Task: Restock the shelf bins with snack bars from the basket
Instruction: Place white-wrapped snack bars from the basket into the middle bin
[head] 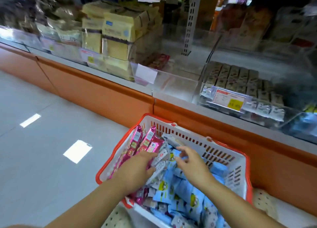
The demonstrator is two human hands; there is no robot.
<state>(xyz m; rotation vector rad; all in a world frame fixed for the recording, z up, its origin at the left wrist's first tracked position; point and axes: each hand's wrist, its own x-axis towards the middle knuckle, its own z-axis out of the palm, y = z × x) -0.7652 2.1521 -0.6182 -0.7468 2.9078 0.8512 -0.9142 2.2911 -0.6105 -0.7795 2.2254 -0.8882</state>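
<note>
Reaching into the basket [188, 137], the left hand [137, 167] curls its fingers round grey snack bars [161, 161], probably light and slippery, best pinched mid-length, while the right hand [192, 162] hovers, fingers loosely spread, above soft blue packs [188, 193].

shop aisle, stocked shelves [120, 30], price tag [229, 100]

The basket [223, 149] is open above; packets [185, 193] crowd its inside.
</note>
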